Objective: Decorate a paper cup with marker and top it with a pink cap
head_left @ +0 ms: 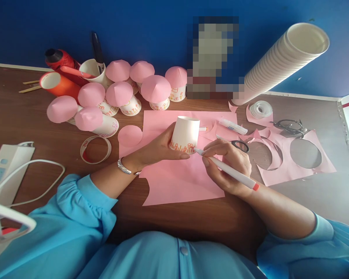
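My left hand (159,149) is wrapped around an upside-down white paper cup (186,133) with orange drawings near its rim, held just above a pink paper sheet (174,178). My right hand (228,164) grips a white marker pen (232,173) with an orange end. The pen's tip touches the cup's lower edge beside the drawings.
Several cups capped with pink paper cones (119,95) stand at the back left. A leaning stack of white cups (279,62), a tape roll (261,109), scissors (240,145), a glue stick (232,126), cut pink paper (296,162), a tape ring (95,149) and a power strip (2,170) surround my hands.
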Demonstrator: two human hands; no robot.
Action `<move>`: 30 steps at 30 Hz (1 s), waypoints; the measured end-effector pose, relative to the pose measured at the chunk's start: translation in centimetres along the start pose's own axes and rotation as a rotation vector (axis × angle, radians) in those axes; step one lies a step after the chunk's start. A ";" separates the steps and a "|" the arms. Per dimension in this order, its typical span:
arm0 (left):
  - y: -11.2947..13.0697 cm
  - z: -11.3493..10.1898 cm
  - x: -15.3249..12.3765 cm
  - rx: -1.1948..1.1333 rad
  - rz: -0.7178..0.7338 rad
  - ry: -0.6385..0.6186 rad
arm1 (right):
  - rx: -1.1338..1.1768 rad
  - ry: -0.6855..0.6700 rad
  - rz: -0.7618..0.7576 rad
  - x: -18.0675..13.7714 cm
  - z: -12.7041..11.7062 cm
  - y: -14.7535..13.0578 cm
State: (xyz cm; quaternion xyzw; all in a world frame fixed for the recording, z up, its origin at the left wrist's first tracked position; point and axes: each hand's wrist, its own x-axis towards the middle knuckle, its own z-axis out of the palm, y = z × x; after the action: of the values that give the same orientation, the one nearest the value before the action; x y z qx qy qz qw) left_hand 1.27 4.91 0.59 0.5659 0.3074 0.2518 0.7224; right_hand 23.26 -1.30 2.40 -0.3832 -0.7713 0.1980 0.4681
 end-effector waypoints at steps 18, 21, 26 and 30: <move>-0.9 -0.4 0.0 -0.168 0.041 -0.014 | 0.059 0.194 0.046 -1.2 0.9 2.6; -1.0 -0.5 -0.2 -0.207 0.027 -0.022 | 0.049 0.134 0.033 -0.8 0.9 3.2; 0.1 -0.2 -0.7 -0.229 0.036 -0.085 | 0.002 -0.026 -0.061 -0.1 0.9 3.6; 0.2 -0.2 -0.7 -0.183 0.029 -0.103 | -0.056 -0.035 -0.078 -0.1 0.9 3.4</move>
State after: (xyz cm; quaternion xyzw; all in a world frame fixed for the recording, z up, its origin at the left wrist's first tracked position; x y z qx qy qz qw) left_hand 0.61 4.57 0.85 0.5140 0.2373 0.2598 0.7823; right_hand 23.91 0.81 -0.35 -0.3622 -0.7990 0.1646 0.4509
